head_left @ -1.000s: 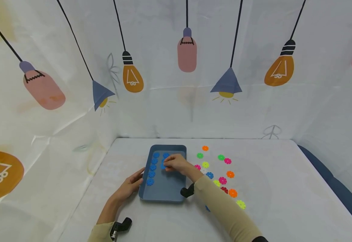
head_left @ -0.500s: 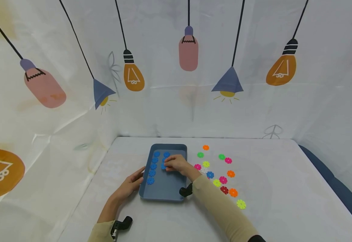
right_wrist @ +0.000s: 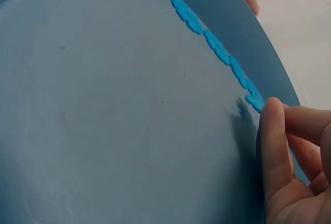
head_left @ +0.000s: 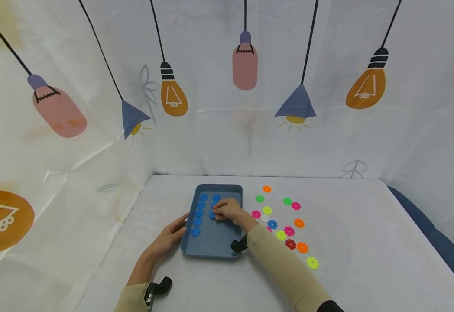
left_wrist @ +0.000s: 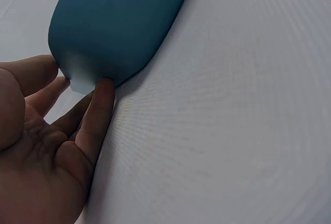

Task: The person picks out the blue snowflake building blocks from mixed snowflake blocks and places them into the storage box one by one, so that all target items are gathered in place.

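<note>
Head view shows a blue tray (head_left: 211, 249) on the white worktop (head_left: 351, 260), with the right hand (head_left: 228, 210) reaching into it and the left hand (head_left: 170, 237) at its left rim. The right hand's fingers (right_wrist: 272, 131) are curled together over a blue flower-shaped disc (head_left: 212, 215) in the second column; in the right wrist view they seem to pinch it at the end of a row of blue discs (right_wrist: 217, 48), though the disc itself is mostly hidden. The left hand lies relaxed, its fingertips (left_wrist: 103, 92) touching the tray's outer wall and grasping nothing. A first column of blue discs (head_left: 199, 213) lies along the tray's left side. Loose discs in many colours (head_left: 289, 231) are scattered on the worktop just right of the tray.

Judging from this, the main risk is the small, flat disc slipping from the pinch and landing crooked or on a neighbour, since the pieces lie close together. The right sleeve (head_left: 277, 264) hangs over the scattered discs and could sweep some aside. If the left hand eased off, a push from the right hand might slide the light tray.
</note>
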Action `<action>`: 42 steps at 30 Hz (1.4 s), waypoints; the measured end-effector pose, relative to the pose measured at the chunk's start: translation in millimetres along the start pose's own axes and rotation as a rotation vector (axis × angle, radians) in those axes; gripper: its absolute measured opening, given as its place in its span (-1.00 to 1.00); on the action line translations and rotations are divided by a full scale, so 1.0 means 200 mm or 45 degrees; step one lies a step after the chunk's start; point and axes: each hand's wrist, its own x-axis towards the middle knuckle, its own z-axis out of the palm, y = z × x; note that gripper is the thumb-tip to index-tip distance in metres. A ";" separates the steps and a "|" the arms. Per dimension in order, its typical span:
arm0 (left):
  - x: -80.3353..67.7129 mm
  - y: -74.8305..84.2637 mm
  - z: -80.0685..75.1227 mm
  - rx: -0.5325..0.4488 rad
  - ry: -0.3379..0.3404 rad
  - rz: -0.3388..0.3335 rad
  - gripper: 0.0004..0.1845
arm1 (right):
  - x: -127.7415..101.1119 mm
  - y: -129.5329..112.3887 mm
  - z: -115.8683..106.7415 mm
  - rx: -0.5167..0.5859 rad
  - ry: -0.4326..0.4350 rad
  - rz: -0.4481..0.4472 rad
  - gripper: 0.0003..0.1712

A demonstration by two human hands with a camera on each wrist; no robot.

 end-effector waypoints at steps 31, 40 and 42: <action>0.01 0.00 -0.03 0.003 -0.031 0.034 -0.37 | 0.01 0.02 0.04 -0.152 0.183 -0.058 -0.91; -0.01 -0.01 -0.01 0.005 -0.040 0.020 -0.36 | 0.00 0.05 0.04 -0.131 0.173 -0.071 -0.93; -0.01 -0.02 -0.01 0.002 -0.032 0.028 -0.36 | 0.00 0.05 0.04 -0.133 0.174 -0.080 -0.92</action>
